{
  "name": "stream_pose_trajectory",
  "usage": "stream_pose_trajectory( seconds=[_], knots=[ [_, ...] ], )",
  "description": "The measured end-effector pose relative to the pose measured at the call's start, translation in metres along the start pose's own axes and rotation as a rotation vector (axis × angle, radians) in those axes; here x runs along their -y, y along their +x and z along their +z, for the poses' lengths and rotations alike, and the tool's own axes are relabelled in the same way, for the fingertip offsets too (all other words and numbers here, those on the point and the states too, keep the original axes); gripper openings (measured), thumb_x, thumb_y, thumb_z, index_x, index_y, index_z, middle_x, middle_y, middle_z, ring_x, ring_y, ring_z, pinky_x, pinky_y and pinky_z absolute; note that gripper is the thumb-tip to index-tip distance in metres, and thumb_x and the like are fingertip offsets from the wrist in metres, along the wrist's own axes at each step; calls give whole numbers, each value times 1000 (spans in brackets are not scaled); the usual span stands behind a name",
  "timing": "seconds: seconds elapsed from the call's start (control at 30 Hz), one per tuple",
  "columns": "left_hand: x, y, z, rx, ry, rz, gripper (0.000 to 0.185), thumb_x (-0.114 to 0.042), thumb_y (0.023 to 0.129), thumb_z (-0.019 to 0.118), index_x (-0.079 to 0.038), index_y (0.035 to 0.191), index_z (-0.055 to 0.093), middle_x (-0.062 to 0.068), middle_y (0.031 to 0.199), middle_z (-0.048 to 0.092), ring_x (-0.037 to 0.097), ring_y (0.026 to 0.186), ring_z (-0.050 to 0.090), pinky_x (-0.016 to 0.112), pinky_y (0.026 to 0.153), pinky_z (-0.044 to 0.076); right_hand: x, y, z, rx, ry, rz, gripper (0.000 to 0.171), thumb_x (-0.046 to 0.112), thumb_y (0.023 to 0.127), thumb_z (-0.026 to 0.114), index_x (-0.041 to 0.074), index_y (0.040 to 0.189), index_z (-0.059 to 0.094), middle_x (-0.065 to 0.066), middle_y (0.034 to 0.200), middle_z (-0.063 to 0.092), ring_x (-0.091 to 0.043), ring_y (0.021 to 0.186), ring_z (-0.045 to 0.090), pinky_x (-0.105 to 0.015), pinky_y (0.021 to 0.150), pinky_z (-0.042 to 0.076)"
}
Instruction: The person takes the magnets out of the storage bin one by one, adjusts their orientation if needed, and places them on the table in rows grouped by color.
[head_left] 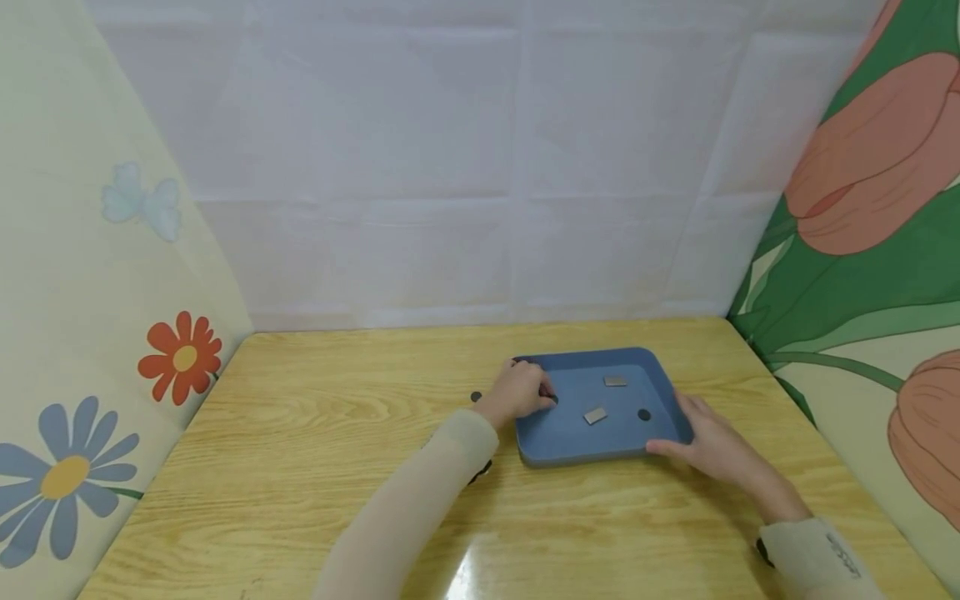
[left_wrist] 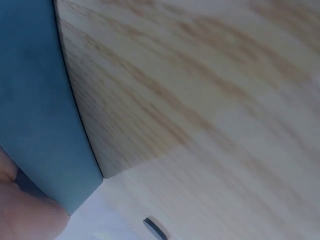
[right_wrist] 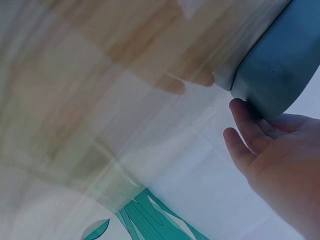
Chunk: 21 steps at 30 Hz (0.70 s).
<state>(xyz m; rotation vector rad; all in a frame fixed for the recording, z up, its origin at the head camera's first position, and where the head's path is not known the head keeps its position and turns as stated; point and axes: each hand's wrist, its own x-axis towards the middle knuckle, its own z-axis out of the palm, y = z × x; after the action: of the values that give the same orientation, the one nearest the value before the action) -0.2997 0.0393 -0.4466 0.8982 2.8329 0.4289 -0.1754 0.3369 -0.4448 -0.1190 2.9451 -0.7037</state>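
Note:
A shallow blue tray lies on the table. My left hand reaches over its left wall, fingers bent down inside. A small dark round disc is at those fingertips, partly covered by them, and they pinch it. In the left wrist view, part of the left hand shows behind the tray wall. My right hand holds the tray's near right corner, thumb at the front side and fingers along the right wall. The right wrist view has those fingers against the tray's outer wall.
Inside the tray lie two small greyish rectangular pieces, one farther back and one nearer, plus another dark disc. A further dark disc rests on the wooden table left of the tray. A white cloth wall stands behind.

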Motion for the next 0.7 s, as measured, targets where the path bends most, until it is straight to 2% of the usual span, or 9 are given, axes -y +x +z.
stream_pose_trajectory(
  seconds=[0.23,0.37,0.7],
  knots=[
    [3,0,4,-1,-27,15,13,-34,95,76,-24,101,82,-10,96,78,15,105,66,46,117,36,0,-1,0,5,4,-2,119,64,87,72,-12,159,16,-42,160,23,-64,142,30,-75,110,35],
    [5,0,7,-30,-44,35,13,-35,94,77,-24,100,81,-11,94,78,13,101,66,46,114,39,0,-1,0,10,7,-1,119,64,88,72,-12,160,16,-42,160,23,-64,142,30,-75,110,35],
    [9,2,8,-111,-59,81,16,-36,92,78,-24,102,83,-11,97,78,12,102,66,45,117,40,1,-1,-1,18,6,5,119,64,88,72,-12,160,15,-42,160,22,-64,142,30,-75,110,35]
  ],
)
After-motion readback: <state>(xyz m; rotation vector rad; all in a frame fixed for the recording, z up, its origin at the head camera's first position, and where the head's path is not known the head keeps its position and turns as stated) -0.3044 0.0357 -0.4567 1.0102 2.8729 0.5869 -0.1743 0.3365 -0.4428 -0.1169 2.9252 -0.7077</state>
